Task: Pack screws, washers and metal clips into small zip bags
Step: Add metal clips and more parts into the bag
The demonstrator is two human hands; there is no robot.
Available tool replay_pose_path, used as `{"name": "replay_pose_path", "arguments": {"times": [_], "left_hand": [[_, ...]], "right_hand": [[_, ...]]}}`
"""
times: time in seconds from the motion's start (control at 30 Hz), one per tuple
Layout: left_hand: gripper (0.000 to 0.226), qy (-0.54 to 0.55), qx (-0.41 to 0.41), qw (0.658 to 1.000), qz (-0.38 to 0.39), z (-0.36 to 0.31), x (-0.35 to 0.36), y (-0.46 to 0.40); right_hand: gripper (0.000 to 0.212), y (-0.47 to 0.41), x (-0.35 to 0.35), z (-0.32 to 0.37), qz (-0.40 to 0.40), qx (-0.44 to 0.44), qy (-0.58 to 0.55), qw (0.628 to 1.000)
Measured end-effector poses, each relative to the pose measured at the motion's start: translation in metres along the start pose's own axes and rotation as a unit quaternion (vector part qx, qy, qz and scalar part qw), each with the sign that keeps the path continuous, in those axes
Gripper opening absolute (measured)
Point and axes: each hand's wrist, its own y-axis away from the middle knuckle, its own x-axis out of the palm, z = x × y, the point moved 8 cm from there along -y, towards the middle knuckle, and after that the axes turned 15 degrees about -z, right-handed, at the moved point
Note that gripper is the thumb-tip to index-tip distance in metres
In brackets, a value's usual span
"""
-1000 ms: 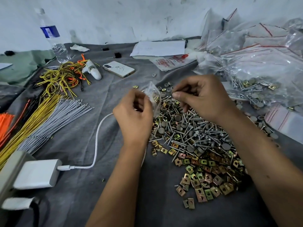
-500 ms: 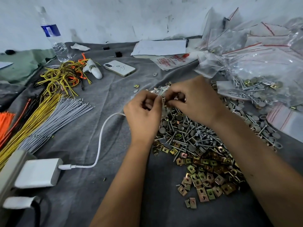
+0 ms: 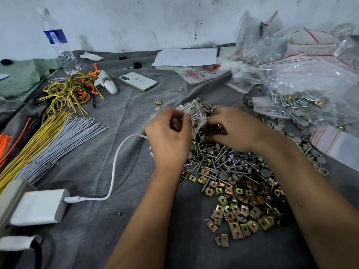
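Filling step is where I'm at, one small zip bag (image 3: 194,115) at a time; my left hand (image 3: 169,136) pinches the bag by its mouth edge, fingers curled on the plastic, holding it just above the far end of the heap; it already has a few pieces inside, what looks like grey washers and a brass clip, though the plastic crinkles too much to count anything.

My right hand (image 3: 235,127) is down on the pile right beside the bag, fingers curled into the screws (image 3: 229,162); I can't tell if it's actually got something pinched or is just raking, the fingertips are hidden under the knuckles. The metal clips (image 3: 240,202) sit in a loose spread nearer to me, and the washers (image 3: 310,150) trail off along the right side of the grey surface (image 3: 97,239).

Next move, I reckon: lift whatever the right hand gathers, aim it through the mouth, and keep the left pinch steady so the mouth stays open; screws are long and pointy, so they could snag the edge or poke the plastic.

Versus half a second back: right hand has dropped from the bag's mouth down onto the heap; the bag now stands clear above my left hand instead of being squeezed between both; a second ago it was held up higher and further apart.
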Motion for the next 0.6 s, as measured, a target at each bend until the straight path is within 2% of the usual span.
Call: {"name": "replay_pose_path", "arguments": {"times": [0.17,0.27,0.37,0.47,0.53,0.6], "left_hand": [[0.021,-0.002,0.0,1.0,-0.001,-0.002,0.0,0.0],[0.021,-0.003,0.007,1.0,0.003,-0.003,0.002,0.0],[0.02,-0.001,0.013,1.0,0.019,-0.005,0.005,0.002],[0.017,0.005,0.016,0.999,0.039,-0.005,0.009,0.004],[0.015,0.008,0.014,0.998,0.053,-0.004,0.012,0.006],[0.014,0.009,0.015,0.998,0.066,-0.004,0.015,0.009]], "right_hand": [[0.014,0.002,0.0,0.001,-0.032,0.008,0.009,0.999],[0.013,0.007,-0.01,-0.012,-0.103,0.047,-0.041,0.993],[0.013,0.011,-0.032,-0.035,-0.216,0.108,-0.123,0.963],[0.017,0.018,-0.049,-0.047,-0.313,0.119,-0.208,0.919],[0.02,0.021,-0.055,-0.044,-0.342,0.095,-0.26,0.898],[0.021,0.021,-0.054,-0.033,-0.332,0.061,-0.302,0.891]]}}
